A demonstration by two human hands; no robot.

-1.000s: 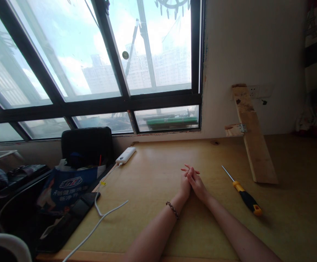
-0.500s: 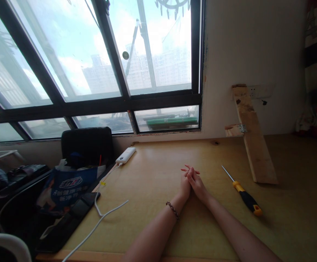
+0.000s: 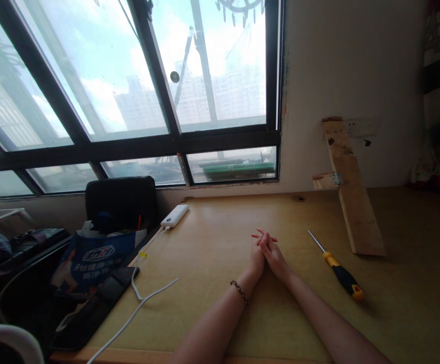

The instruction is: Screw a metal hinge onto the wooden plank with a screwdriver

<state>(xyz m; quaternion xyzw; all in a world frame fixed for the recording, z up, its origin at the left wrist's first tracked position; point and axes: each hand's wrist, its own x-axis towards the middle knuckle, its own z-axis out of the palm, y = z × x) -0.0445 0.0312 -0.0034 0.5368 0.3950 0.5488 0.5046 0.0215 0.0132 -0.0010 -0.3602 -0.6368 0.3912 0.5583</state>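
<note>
On your left, the blue bag (image 3: 66, 275) carries white Chinese print (image 3: 97, 266) in two lines; you can read 健康 in the upper, the rest uncertain. Oval logo (image 3: 99, 253) above: lettering too blurred.

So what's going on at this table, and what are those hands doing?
A person's left hand and right hand are clasped together over the table, and neither is holding a tool. A yellow and black screwdriver lies to their right. Beyond it is a long wooden board, with a smaller piece of wood at its side. Over on the left, a white cable is on the table.
</note>
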